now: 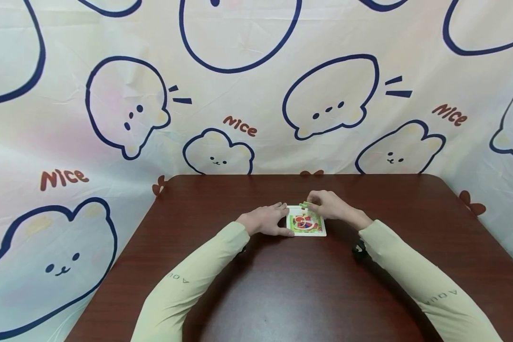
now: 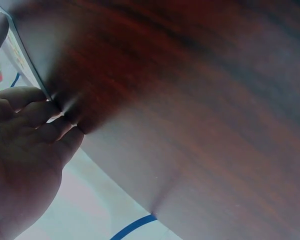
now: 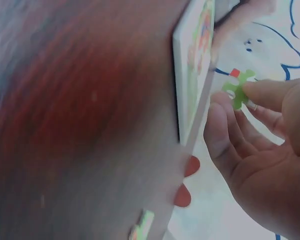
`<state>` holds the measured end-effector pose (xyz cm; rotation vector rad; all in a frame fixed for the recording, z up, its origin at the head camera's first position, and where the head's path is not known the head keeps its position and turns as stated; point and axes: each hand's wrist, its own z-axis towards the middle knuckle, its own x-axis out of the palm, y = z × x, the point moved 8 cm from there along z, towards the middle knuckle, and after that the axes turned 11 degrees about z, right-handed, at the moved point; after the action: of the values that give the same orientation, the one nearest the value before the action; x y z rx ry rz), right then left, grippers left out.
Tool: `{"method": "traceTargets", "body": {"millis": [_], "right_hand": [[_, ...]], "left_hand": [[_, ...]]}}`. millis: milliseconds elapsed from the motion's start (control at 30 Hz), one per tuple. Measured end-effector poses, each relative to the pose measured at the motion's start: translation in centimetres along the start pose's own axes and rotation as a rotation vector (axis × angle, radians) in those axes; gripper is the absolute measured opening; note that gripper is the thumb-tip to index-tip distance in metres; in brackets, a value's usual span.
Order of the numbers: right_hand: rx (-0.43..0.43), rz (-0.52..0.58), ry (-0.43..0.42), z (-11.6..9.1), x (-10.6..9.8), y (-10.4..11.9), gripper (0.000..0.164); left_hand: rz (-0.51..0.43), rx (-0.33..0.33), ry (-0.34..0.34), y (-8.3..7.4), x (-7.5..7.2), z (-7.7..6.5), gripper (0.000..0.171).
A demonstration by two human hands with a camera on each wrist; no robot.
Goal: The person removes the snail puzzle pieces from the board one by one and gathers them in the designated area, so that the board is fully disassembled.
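head: left hand (image 1: 266, 220) lies extended along white-framed square jigsaw board (image 1: 312, 234) on brown wood-grain table (image 1: 261, 285); right hand (image 1: 330, 206) pinches small green jigsaw piece (image 1: 304, 204) over board's far part. left wrist: fingers side by side at board edge. right wrist: thumb and fingertips clamped on piece; second light-green piece (image 3: 144, 224) on table. probably placing step; next move likely calls for aligning tabs.

Filmed from head and both wrists.
Looked forward and down from the head, well back, over the glossy red-brown wooden table (image 1: 265, 294) to the pale cartoon-printed fabric backdrop (image 1: 248, 95); from the wrists, peered close and tilted past the bare left hand (image 2: 27, 155) and bare right hand (image 3: 275, 172). Shared the white-rimmed flat puzzle board (image 3: 179, 80) between head and right wrist.
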<state>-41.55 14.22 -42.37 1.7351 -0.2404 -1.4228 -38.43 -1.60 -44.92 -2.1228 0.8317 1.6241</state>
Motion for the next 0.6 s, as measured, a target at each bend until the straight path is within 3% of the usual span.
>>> {"method": "traceTargets", "body": {"millis": [233,600], "right_hand": [[0.046,0.117,0.006,-1.3,-1.9,-0.6,0.011],[0.062,0.16,-0.065,-2.9,-4.4,-2.1,0.017]], "left_hand": [[-0.003,-0.009,0.005,0.1,0.0,-0.1,0.097],[-0.013,-0.016,0.001,0.0,0.0,-0.1,0.096]]}}
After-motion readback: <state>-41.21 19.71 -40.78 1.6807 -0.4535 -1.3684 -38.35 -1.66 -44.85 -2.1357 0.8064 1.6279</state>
